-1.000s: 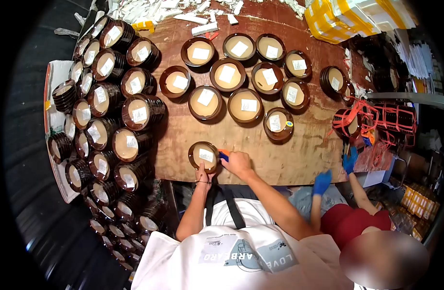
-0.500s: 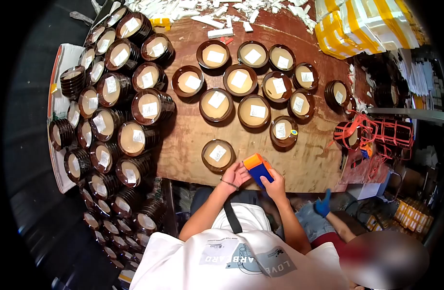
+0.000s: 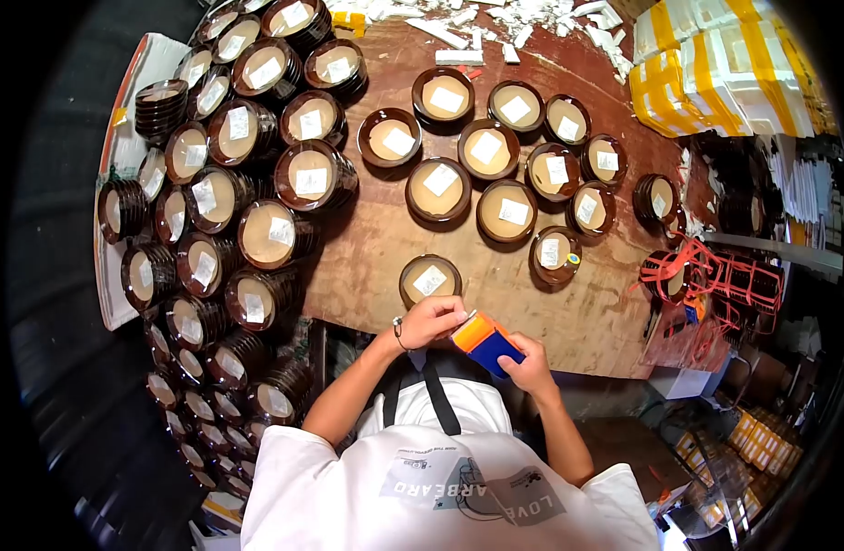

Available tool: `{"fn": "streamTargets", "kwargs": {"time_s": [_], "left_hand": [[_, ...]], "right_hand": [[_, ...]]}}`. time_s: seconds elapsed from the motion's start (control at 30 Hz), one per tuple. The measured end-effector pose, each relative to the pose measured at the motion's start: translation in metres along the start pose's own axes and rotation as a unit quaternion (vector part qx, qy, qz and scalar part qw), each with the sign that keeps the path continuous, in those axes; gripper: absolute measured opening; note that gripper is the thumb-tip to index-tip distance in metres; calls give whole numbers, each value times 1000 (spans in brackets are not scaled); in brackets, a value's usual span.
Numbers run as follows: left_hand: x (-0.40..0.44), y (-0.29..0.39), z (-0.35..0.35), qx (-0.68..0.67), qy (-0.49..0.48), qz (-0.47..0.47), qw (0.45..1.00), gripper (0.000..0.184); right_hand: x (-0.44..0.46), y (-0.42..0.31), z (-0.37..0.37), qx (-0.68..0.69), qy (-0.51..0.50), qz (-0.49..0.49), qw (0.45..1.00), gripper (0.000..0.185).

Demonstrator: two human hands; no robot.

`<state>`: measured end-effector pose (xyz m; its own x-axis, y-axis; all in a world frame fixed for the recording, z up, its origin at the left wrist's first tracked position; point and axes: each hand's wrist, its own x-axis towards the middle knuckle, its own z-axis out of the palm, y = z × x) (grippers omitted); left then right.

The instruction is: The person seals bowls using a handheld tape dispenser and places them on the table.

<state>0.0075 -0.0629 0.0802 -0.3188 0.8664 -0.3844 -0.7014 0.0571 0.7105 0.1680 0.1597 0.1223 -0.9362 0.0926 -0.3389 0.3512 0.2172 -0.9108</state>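
Observation:
An orange and blue handheld device [image 3: 488, 344] is held near the table's front edge. My right hand [image 3: 528, 365] grips its blue end, thumb on top. At its orange end is my left hand [image 3: 433, 321], fingers pinched together at the device's tip; what they pinch is too small to name. Just beyond my left hand, a brown bowl [image 3: 430, 279] with a white label lies on the wooden table [image 3: 376, 275], its near rim partly covered by that hand. More labelled bowls [image 3: 506, 211] stand farther back.
Many stacked bowls [image 3: 267, 233] fill the left side. White foam pieces [image 3: 459, 57] lie at the back. Taped foam boxes [image 3: 707, 78] stand at the back right. Bowls bound with red strapping [image 3: 716, 274] sit at the right.
My left hand has gone from open fingers to a pinch at the device's orange end. The view has shifted, and the co-worker at the right is out of sight.

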Motion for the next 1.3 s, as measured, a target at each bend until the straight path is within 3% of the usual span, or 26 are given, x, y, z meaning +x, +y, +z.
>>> {"fn": "streamTargets", "kwargs": {"time_s": [0.07, 0.17, 0.2, 0.23, 0.27, 0.3, 0.33, 0.4, 0.47, 0.6, 0.73, 0.77, 1.03, 1.17, 1.3], "left_hand": [[-7, 2, 1, 80, 99, 25, 992, 27], [-23, 7, -27, 323, 189, 204, 904, 19], [-29, 0, -46, 239, 276, 189, 911, 19], [-35, 0, -80, 229, 349, 223, 881, 18], [-46, 4, -118, 135, 434, 145, 879, 23], [-53, 12, -161, 217, 461, 177, 842, 29], [-57, -4, -207, 286, 473, 146, 820, 31], [-42, -46, -241, 467, 434, 167, 752, 28], [-29, -71, -226, 476, 489, 100, 724, 26], [-10, -78, -192, 440, 569, 70, 691, 25], [-15, -87, -163, 500, 534, 44, 681, 21], [-11, -105, -165, 519, 546, 62, 655, 20], [8, -135, -142, 555, 529, 80, 638, 18], [19, -133, -140, 545, 475, 106, 683, 16], [13, -129, -151, 568, 440, 78, 691, 17]], "right_hand": [[1, -11, 7, -12, 8, -3, 1000, 38], [14, -39, 9, -79, -18, 12, 997, 37], [19, -49, 7, -134, -46, 34, 989, 36], [21, -55, 1, -119, -51, 75, 989, 34], [22, -57, -9, -138, -62, 94, 984, 34], [25, -62, -21, -170, -91, 133, 972, 35], [28, -65, -31, -201, -121, 170, 957, 36], [30, -62, -35, -253, -111, 150, 949, 37], [32, -67, -34, -300, -93, 132, 940, 38], [36, -87, -44, -259, -80, 153, 950, 40], [41, -102, -65, -321, -79, 144, 933, 41], [44, -102, -70, -329, -72, 141, 931, 40], [64, -119, -93, -355, -112, 134, 918, 42], [65, -108, -94, -384, -110, 126, 908, 43], [66, -99, -92, -405, -122, 139, 896, 43]]}}
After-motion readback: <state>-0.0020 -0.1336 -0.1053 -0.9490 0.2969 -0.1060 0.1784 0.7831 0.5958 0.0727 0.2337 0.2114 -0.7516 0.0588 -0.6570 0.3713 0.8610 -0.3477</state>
